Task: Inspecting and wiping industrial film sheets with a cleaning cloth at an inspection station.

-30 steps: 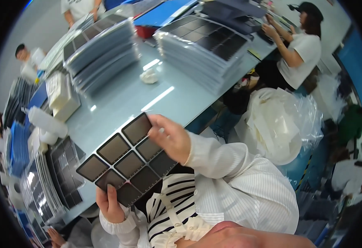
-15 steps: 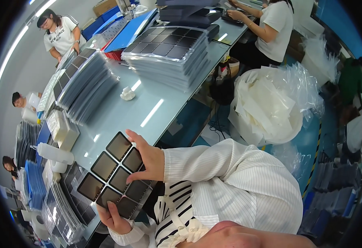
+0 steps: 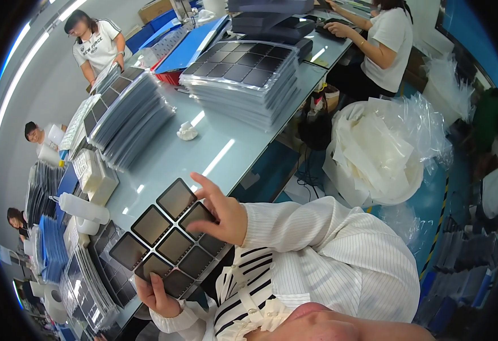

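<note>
A sheet of several dark, glossy square pieces with rounded corners and pale gaps between them (image 3: 173, 245) is held tilted before me, above the table's near edge. My left hand (image 3: 161, 296) grips its lower corner, thumb on the top face and the other fingers mostly hidden beneath. At the opposite, upper right side is my right hand (image 3: 221, 213), fingers spread, thumb over a square and index finger stretched out past the edge. Whether that thumb touches the surface I cannot tell.
On the glass-topped table (image 3: 172, 156) stand a tall stack of similar sheets (image 3: 240, 85), a leaning stack (image 3: 132, 122), a white squeeze bottle (image 3: 81, 209) and a crumpled white wad (image 3: 187, 132). A lined white bin (image 3: 376, 153) stands right. Co-workers sit and stand around.
My right hand has shifted up along the sheet, its thumb moving from the middle toward the upper right squares. My left hand keeps its hold. The whole view has shifted slightly.
</note>
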Available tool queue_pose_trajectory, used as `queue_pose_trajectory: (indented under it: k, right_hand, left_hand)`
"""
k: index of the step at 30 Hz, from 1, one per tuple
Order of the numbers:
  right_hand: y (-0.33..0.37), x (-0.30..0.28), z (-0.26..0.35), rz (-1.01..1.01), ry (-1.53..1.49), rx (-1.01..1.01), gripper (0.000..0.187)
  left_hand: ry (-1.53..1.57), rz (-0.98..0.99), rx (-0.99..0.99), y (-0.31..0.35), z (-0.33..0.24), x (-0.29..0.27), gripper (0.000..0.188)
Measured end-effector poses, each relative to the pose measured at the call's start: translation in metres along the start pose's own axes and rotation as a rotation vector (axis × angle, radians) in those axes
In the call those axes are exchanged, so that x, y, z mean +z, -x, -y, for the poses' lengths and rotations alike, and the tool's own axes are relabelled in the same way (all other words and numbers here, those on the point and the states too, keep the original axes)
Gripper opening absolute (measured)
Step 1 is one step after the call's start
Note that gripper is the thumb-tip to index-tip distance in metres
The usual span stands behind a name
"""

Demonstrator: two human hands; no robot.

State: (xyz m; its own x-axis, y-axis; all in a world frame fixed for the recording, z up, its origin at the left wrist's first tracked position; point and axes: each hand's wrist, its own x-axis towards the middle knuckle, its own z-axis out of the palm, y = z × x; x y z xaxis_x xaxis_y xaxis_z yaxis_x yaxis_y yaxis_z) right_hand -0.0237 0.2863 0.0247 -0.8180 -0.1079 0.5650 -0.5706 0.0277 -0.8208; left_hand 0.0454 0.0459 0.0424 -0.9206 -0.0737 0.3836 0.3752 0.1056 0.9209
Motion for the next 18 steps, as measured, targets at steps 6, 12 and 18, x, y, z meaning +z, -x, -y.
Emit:
queue_pose_trajectory:
  k: [6,12,18]
  right_hand:
    - [-0.019,-0.001,-0.007,0.0,-0.161,0.042,0.05]
    - [-0.056,-0.013,-0.005,0.099,-0.293,0.218,0.009]
    - [-0.077,-0.025,0.004,0.24,-0.493,0.553,0.01]
  left_hand:
    - [0.036,-0.034,0.014,-0.008,0.008,-0.003,0.039]
    - [0.073,-0.089,-0.045,-0.015,0.014,-0.014,0.038]
    - [0.199,0.067,-0.088,-0.027,0.007,-0.02,0.048]
